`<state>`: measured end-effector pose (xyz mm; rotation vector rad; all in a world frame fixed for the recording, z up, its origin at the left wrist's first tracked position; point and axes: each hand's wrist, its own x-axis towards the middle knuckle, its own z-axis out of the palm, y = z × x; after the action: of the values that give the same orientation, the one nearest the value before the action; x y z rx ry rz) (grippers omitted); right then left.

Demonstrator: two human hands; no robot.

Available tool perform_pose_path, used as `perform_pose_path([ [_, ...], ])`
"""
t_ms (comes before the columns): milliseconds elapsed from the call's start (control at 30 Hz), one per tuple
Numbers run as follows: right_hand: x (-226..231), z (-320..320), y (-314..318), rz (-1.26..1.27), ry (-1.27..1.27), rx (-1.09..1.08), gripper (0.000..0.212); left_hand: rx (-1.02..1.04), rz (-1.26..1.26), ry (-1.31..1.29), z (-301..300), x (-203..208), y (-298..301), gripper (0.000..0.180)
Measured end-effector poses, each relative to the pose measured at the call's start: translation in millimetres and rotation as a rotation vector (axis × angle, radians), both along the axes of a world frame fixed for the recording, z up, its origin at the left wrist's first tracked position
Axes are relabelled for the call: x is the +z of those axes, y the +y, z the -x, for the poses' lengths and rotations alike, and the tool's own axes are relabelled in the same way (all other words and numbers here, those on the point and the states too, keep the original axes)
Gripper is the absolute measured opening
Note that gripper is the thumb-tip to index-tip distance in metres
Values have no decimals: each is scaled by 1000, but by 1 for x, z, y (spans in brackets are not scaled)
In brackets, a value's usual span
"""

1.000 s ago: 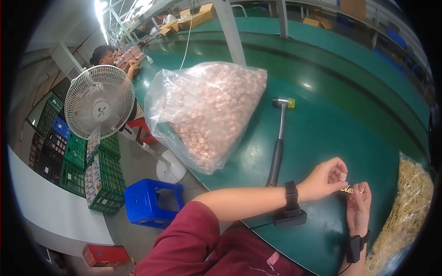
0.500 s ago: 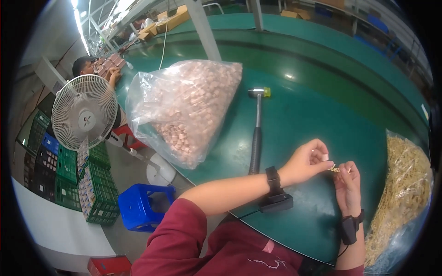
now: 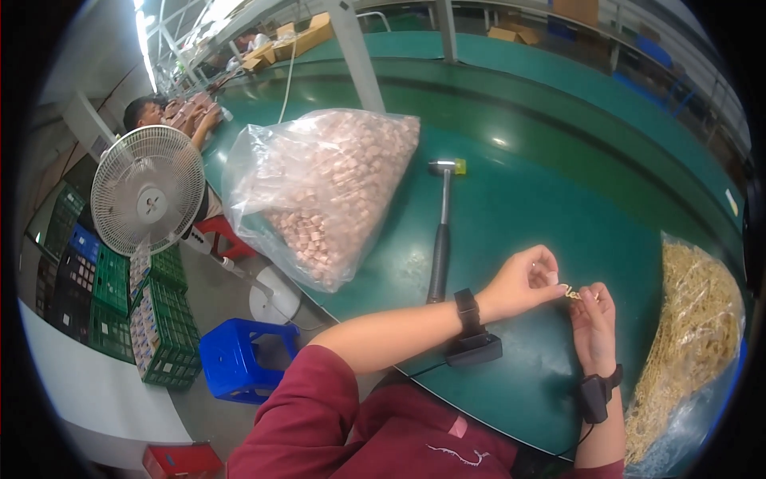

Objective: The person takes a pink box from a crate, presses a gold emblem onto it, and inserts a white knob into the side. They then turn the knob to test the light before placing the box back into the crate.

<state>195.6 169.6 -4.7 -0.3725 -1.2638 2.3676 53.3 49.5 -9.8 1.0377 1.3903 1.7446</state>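
Over the green table, my left hand (image 3: pixel 519 281) is closed in a pinch, with a small pale block (image 3: pixel 553 278) at its fingertips, partly hidden. My right hand (image 3: pixel 594 323) pinches a small gold-coloured piece shaped like script lettering (image 3: pixel 570 293). The piece's free end points at my left thumb; I cannot tell whether they touch. Right of my right hand lies a clear bag of many similar gold-coloured pieces (image 3: pixel 690 311). Further left, a large clear bag of small pinkish wooden-looking blocks (image 3: pixel 343 184) rests on the table.
A hammer (image 3: pixel 441 239) with a black grip and yellow face lies left of my hands. Beyond the table's left edge stand a fan (image 3: pixel 149 199), a blue stool (image 3: pixel 239 359) and stacked green crates (image 3: pixel 163 335). A person (image 3: pixel 148 116) works at the far left.
Both hands have shifted slightly left, and the gold-coloured piece shows more fully between them. At the far left, the other person's hands have moved over stacked pinkish things.
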Motion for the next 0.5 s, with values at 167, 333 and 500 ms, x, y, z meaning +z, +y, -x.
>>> perform_pose_path([
  [167,0,3,-1,-13,-13,-32,14,7,37,8,1,-3,-3,27],
  [333,-1,8,-4,-15,-14,-37,14,40,28,115,4,1,-5,25],
  [500,1,-3,-4,-61,-32,-57,13,-17,75,146,-3,3,-5,23],
])
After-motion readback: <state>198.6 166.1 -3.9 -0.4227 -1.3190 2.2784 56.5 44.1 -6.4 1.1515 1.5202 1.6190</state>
